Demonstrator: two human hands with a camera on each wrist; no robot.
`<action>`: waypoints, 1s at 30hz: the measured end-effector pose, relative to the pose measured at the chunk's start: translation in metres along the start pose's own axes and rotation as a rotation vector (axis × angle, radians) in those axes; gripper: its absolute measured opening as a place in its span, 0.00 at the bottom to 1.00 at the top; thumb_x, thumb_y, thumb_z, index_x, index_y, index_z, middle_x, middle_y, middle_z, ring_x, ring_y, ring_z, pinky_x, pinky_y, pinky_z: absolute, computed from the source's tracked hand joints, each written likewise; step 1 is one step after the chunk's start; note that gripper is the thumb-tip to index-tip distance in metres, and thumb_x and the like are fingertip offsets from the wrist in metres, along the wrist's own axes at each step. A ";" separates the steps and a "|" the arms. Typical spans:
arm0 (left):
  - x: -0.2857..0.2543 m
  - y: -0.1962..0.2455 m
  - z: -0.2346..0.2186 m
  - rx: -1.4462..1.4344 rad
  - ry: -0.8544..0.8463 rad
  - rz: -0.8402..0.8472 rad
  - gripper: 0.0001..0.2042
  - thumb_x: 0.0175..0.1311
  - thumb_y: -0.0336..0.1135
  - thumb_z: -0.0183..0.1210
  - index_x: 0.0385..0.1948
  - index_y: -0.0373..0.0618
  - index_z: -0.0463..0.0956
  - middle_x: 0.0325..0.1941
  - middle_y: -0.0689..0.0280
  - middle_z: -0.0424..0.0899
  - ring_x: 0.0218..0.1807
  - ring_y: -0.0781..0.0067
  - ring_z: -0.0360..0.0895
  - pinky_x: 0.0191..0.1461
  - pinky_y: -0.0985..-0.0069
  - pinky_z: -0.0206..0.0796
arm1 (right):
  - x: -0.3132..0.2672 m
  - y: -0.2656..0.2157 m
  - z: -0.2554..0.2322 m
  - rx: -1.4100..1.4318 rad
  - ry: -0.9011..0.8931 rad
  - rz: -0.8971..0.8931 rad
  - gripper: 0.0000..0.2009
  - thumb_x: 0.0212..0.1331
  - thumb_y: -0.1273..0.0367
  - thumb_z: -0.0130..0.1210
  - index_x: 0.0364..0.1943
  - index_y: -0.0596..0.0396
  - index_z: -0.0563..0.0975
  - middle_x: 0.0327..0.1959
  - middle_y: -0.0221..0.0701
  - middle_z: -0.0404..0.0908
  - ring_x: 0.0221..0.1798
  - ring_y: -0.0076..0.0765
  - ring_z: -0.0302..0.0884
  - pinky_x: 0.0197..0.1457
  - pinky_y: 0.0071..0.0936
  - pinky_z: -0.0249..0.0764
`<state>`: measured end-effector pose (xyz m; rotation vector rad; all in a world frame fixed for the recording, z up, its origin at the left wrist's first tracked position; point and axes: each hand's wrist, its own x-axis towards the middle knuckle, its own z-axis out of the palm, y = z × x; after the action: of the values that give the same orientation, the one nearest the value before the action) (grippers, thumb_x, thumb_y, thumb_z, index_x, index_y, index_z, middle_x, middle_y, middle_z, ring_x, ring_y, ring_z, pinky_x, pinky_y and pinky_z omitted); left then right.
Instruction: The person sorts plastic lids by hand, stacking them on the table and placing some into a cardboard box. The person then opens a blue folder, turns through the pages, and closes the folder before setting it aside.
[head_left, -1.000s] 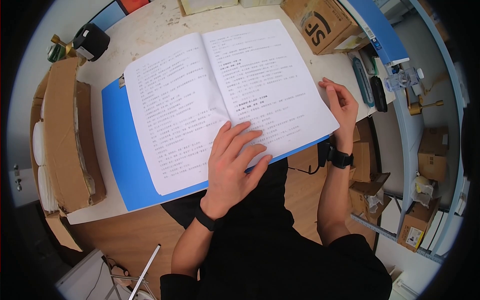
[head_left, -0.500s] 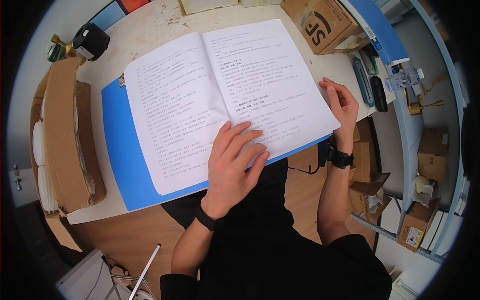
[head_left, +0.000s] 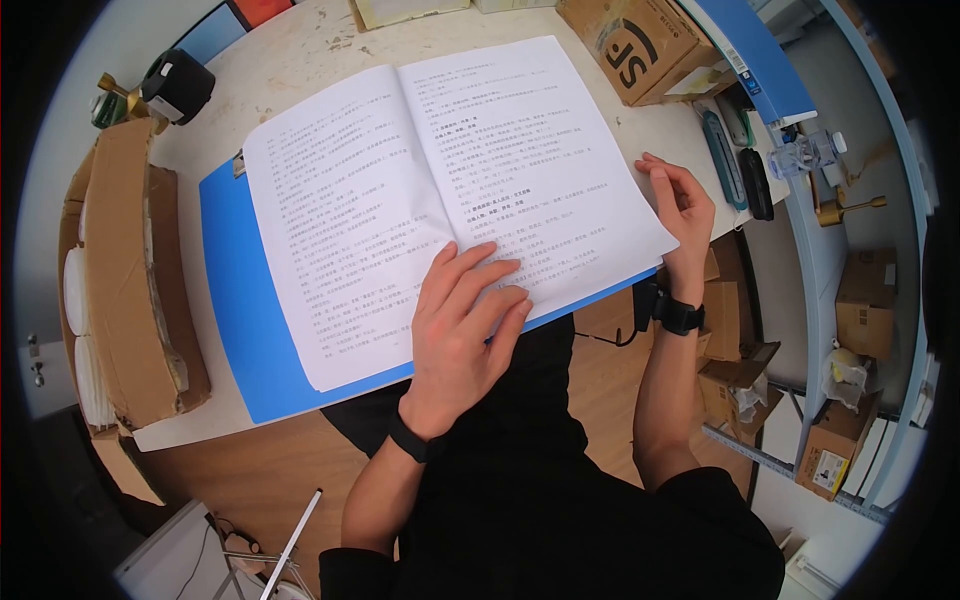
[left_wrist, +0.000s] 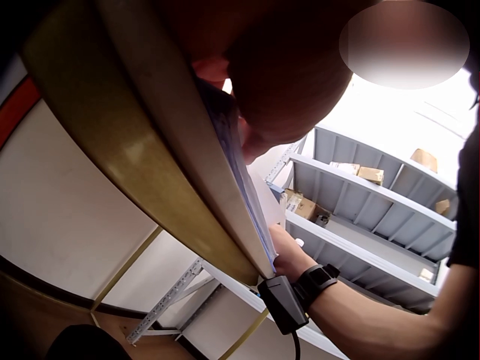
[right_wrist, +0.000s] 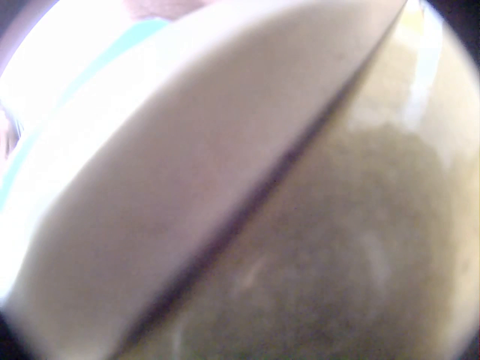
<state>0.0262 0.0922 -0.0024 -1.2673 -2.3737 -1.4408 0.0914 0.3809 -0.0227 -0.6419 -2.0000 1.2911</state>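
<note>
A thick stack of printed pages (head_left: 330,230) lies spread like a book, with lines of small text on both sides. Beneath it is a blue folder (head_left: 235,300), showing along the left and front edges, with a clip at its upper left. My left hand (head_left: 460,335) rests on the lower middle of the pages, its fingers loosely spread across the fold and the right page. Beside the right page's lower corner is my right hand (head_left: 688,225), its fingers loosely bent at the page edge and holding nothing. The right wrist view shows mostly the blurred table edge (right_wrist: 172,165).
A cardboard box of white items (head_left: 140,280) stands on the table's left side, with a black container (head_left: 178,85) behind it. At the back right are a carton (head_left: 635,50), a teal case (head_left: 725,160) and a plastic bottle (head_left: 805,155). Shelving with boxes (head_left: 865,305) stands to the right.
My left thumb has drawn in slightly toward its fingers. The head view has shifted a little; the pages and my right hand stay as they were.
</note>
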 end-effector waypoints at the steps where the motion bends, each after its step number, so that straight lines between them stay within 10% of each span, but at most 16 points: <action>1: 0.000 0.000 0.000 0.001 -0.002 -0.001 0.03 0.60 0.25 0.70 0.33 0.42 0.84 0.50 0.62 0.88 0.64 0.53 0.79 0.76 0.47 0.61 | 0.000 -0.001 0.000 0.000 0.002 0.010 0.12 0.73 0.67 0.59 0.45 0.65 0.85 0.50 0.41 0.89 0.58 0.35 0.84 0.66 0.29 0.73; 30: 0.000 -0.002 0.000 -0.028 0.008 0.003 0.05 0.59 0.24 0.70 0.34 0.42 0.84 0.49 0.63 0.88 0.64 0.54 0.79 0.76 0.48 0.61 | 0.000 0.002 -0.001 0.000 -0.011 0.027 0.13 0.74 0.66 0.59 0.48 0.64 0.85 0.51 0.39 0.89 0.56 0.32 0.84 0.64 0.28 0.74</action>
<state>0.0245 0.0916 -0.0037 -1.2683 -2.3543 -1.4805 0.0924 0.3823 -0.0244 -0.6652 -2.0064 1.3131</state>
